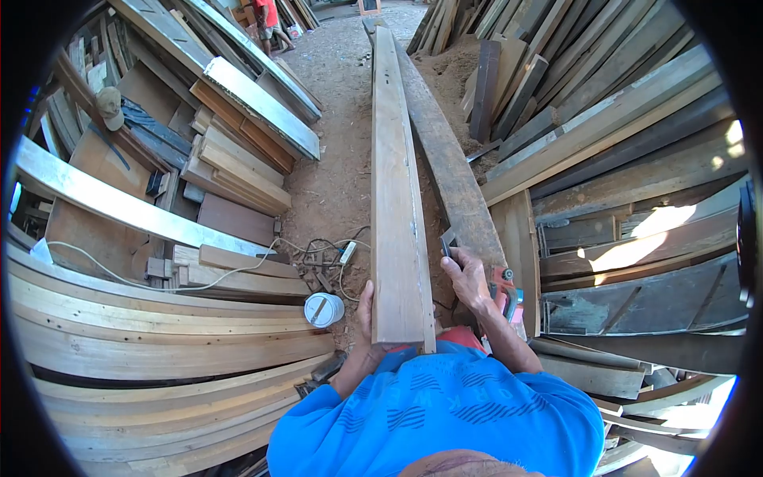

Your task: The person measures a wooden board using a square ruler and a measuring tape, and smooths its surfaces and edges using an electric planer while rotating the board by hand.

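A long pale wooden beam (397, 199) runs away from my body, its near end close to my blue shirt. My left hand (366, 314) grips the beam's left side near that end; some fingers are hidden beneath it. Right of the beam, my right hand (469, 280) is closed around a small flat tool with a metal blade, which looks like a putty knife (447, 242). The blade points up and away, apart from the beam's face. A weathered, dark plank (453, 159) lies beside and below the beam on the right.
A red power tool (504, 280) sits by my right forearm. Left of the beam stands a white bucket (319, 316) with a stick across its top, near a power strip (347, 254) and cables. Stacked lumber (175, 318) lines both sides. Another person (270, 20) stands far off.
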The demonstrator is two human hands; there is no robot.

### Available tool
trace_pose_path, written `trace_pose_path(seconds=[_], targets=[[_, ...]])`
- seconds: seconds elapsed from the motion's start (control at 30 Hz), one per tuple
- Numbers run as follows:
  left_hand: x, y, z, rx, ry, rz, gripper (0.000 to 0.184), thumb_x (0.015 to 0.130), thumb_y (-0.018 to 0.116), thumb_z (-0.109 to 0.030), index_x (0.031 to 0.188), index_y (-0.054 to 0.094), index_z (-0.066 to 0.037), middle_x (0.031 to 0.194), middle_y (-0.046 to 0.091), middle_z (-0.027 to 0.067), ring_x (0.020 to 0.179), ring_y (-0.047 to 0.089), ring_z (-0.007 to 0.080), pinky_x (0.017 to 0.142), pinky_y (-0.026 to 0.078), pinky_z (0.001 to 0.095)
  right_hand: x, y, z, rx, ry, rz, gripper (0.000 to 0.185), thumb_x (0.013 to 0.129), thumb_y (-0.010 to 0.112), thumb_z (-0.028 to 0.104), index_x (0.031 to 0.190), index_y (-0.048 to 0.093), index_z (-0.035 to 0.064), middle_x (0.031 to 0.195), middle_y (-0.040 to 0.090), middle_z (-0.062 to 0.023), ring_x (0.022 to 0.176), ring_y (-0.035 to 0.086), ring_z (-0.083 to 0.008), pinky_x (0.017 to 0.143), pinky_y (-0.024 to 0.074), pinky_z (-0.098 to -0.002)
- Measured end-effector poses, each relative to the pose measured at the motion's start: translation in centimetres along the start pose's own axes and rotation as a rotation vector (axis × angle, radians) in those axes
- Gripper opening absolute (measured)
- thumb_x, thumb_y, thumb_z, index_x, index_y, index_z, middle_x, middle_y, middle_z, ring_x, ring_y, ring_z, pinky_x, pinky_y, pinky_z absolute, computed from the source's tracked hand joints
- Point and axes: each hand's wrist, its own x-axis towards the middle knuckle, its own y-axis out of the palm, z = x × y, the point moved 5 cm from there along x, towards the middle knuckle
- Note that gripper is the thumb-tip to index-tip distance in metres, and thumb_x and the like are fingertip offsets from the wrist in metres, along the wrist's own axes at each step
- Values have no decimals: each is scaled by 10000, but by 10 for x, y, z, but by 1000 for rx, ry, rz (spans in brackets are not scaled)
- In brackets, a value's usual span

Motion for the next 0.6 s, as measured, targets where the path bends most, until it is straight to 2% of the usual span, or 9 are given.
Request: trace_pose_path(seconds=[0.03,0.1,0.13,0.23,0.27,0.37,0.4,0.53,0.6], targets=[[0,-6,-4,8,46,-14,794,969,345,-635,1507,340,-51,1377,524,231,1192,590,410,986,491,603,-4,4,0,-25,-4,2,267,971,619,170,1111,638,-56,857,617,-22,791,540,-94,724,472,-290],[2,-8,-8,109,80,-37,737,995,344,-588,1496,357,-49,1369,541,203,1188,608,341,997,507,539,-10,12,11,-12,-37,-14,267,979,614,179,1116,631,-50,840,622,-30,778,540,-91,709,478,-298],[1,-9,-5,189,110,-74,716,1011,320,-576,1491,363,-47,1363,552,182,1175,618,295,981,530,465,-13,16,17,26,-60,-23,270,980,610,183,1117,618,-49,827,625,-49,770,549,-103,712,482,-307],[6,-30,6,329,98,-87,701,1022,298,-572,1491,367,-56,1363,556,164,1165,621,252,953,544,418,-20,22,35,-68,-91,-6,265,978,596,186,1111,588,-43,812,630,-117,756,593,-173,715,494,-345],[7,-16,12,311,138,-218,682,1021,338,-595,1389,475,-38,1133,660,115,923,685,188,751,591,342,-20,21,38,-136,-94,4,260,977,591,185,1107,580,-40,811,631,-141,754,610,-202,715,497,-360],[7,-14,27,363,51,-234,629,1011,410,-568,1347,498,-44,1110,661,110,904,685,177,733,593,340,-15,7,52,-225,-379,-173,231,970,575,176,1078,573,-28,822,619,-202,738,628,-304,702,500,-409],[6,-14,31,393,-26,-215,607,970,492,-576,1276,524,-52,1028,653,103,856,676,181,710,587,342,-13,-5,64,-237,-317,-194,223,962,567,156,1097,570,-22,854,624,-220,751,634,-353,696,499,-430],[8,-8,41,523,-107,-219,621,915,544,-611,1216,508,-68,949,591,86,857,634,177,699,546,335,4,-37,66,-178,-312,-350,258,999,537,195,1148,559,-14,820,605,-143,747,599,-251,700,488,-396],[8,-18,45,555,-165,-235,714,914,543,-614,1334,437,-47,1114,564,125,1006,599,197,817,521,352,11,-42,58,-198,-360,-410,268,1007,532,210,1153,559,-14,800,583,-109,744,568,-206,703,481,-378]])
